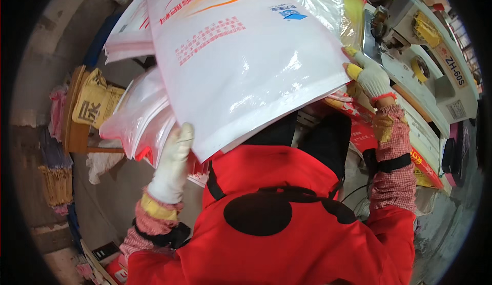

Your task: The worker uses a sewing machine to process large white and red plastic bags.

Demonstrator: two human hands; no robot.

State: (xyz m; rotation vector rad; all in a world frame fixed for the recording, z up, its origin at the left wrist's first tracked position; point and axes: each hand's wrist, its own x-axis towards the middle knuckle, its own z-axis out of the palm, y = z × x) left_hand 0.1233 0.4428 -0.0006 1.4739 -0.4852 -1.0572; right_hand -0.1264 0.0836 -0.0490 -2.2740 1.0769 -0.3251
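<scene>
A large white printed plastic sack [246,80] lies in front of me on top of other sacks, its near edge reaching out toward my body. My left hand [174,162], in a white glove, closes on the sack's near left corner, fingers pressed together along the side edge. At the right edge, close to the near right corner, my right hand [371,77] grips the sack in a white glove with yellow fingertips. The parts of the fingers under the sack are hidden.
More white sacks [138,110] hang and lie to the left. A light-coloured sewing machine [425,54] stands at the right, with a yellow roll of tape [420,68] on it. A yellow sack [97,100] rests on a wooden frame [74,110] at far left.
</scene>
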